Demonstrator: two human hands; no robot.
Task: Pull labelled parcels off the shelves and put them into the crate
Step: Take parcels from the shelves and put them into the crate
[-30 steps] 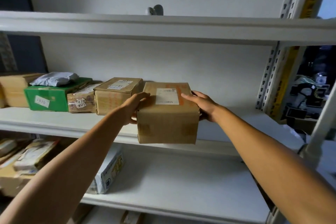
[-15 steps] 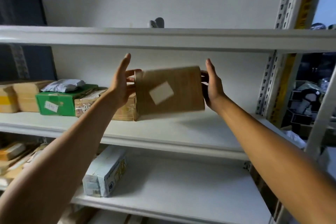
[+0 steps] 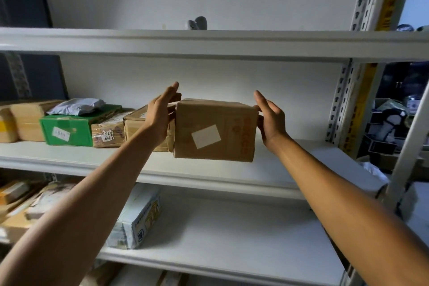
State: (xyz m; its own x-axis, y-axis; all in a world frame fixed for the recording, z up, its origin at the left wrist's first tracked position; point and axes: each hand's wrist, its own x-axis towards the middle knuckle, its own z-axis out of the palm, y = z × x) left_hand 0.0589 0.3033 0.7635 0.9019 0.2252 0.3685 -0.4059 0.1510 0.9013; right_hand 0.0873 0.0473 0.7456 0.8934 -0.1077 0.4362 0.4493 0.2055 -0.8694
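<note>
- Since half a second ago: cardboard parcel (image 3: 214, 130) has swung from a tilt to nearly square, white label (image 3: 206, 136) facing the camera; a full second ago the label faced up and the box sat lower, over the shelf lip.
- Left hand (image 3: 161, 114): fingers straight, pointing up and back, palm flat against the parcel's left end. Pressing, not curled round it.
- Right hand (image 3: 270, 118): fingers extended up along the right end, thumb low at the near corner. Also a flat press; little or no curl that I can make out.
- Parcel is clamped between the two palms, carried clear above the middle shelf (image 3: 209, 169); a shadow lies under it. Long axis runs left to right, from palm to palm.
- Its left end is just beside, perhaps touching, the next brown box (image 3: 139, 127) in the row; can't tell for sure, the left hand covers the gap.
- Further left along the row: a taped parcel (image 3: 108, 132), a green box (image 3: 69, 130) with a grey poly bag (image 3: 76, 106) on top.
- Both hands equally near, one per end. Crate not in view.
- Judgement: next move is straight back toward the body; grip is friction only, so inward pressure must hold.
</note>
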